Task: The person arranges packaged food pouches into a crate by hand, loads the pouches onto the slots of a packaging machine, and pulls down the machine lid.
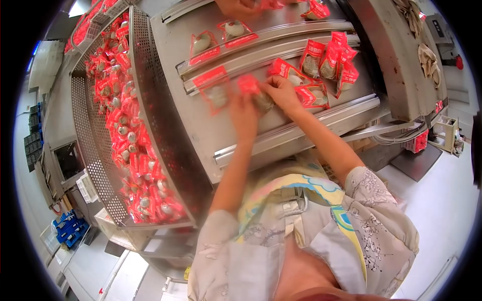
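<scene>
On the steel table (201, 133), centre, one red-and-clear packet (263, 102), dark-filled, blurred, sat between two hands: right hand (284, 94) pinched it, left hand (244, 114) too blurred to tell. One pale-filled packet (217, 95) lay left; two more packets (202, 43), far left.

Left hand (244, 114) and right hand (284, 95) touch 1 red packet (249, 84) (blurred).

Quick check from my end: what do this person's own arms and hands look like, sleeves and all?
Both the left hand and right hand are bare, with no gloves, and the forearms are uncovered. The left sleeve and right sleeve are loose, short and pale greyish; the right shows a dark, branch-like blossom print. The left hand is blurred, hiding finer detail.
</scene>
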The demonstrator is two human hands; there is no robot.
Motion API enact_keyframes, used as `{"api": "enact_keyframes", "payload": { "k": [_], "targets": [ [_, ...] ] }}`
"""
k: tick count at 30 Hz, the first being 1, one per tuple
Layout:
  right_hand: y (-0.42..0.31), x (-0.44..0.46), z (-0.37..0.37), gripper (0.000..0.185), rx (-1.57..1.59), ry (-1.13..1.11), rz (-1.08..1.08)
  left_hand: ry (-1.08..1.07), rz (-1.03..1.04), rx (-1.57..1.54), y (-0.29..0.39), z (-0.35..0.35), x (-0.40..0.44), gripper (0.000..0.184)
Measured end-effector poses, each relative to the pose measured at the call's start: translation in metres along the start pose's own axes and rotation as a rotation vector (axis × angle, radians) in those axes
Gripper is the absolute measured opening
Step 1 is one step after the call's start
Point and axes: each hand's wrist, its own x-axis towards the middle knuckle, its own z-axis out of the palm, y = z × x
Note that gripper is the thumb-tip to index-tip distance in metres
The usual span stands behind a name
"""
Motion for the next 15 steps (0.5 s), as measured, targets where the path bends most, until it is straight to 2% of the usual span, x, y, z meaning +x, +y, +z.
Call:
{"api": "enact_keyframes", "payload": {
  "k": [4,7,10,13,15],
  "targets": [
    [-0.007,0.016,-0.009,0.025,-0.537,0.122,-0.116,0.083,0.068,0.097,-0.037,0.003,0.007,0.016],
    [-0.023,0.023,-0.014,0.027,-0.796,0.066,-0.017,0.094,-0.180,-0.148,-0.049,0.010,0.014,0.013],
    [-0.023,0.037,-0.014,0.028,-0.831,0.065,0.020,0.042,-0.358,-0.293,-0.039,0.013,0.015,0.012],
    [-0.024,0.037,-0.007,0.028,-0.771,0.180,-0.043,0.091,-0.562,-0.517,0.002,0.018,0.018,0.014],
    [-0.023,0.036,-0.005,0.028,-0.739,0.228,-0.053,0.113,-0.587,-0.534,0.006,0.021,0.023,0.014]
  ]
}}
